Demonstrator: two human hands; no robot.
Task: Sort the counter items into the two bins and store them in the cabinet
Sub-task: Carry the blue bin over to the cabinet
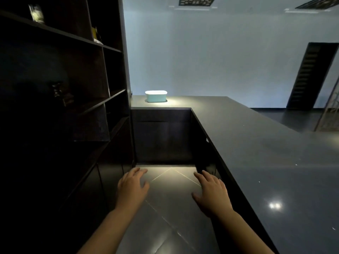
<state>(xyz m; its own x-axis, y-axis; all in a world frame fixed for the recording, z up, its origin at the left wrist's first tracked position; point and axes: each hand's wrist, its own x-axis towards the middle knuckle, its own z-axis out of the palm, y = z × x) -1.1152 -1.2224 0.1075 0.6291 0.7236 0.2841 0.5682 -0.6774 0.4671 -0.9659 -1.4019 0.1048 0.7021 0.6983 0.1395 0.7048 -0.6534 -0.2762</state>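
Head view, teal bin point(156, 96) on dark counter point(256, 143), shelving point(73, 79) left

A pale teal bin point(156, 96) with a white rim stood upright on the counter point(256, 143), far beyond the fingertips.

1. Both bare forearms reach forward from the bottom edge of the view, roughly parallel and well apart.
2. The left hand point(132, 186) is held palm down, its fingers point(139, 171) extended forward and loosely spread, holding nothing.
3. The right hand point(212, 194) is also palm down, fingers point(203, 176) straight and slightly fanned, thumb pointing inward toward the left, holding nothing.
4. The two hands sit at about the same height, not touching each other.
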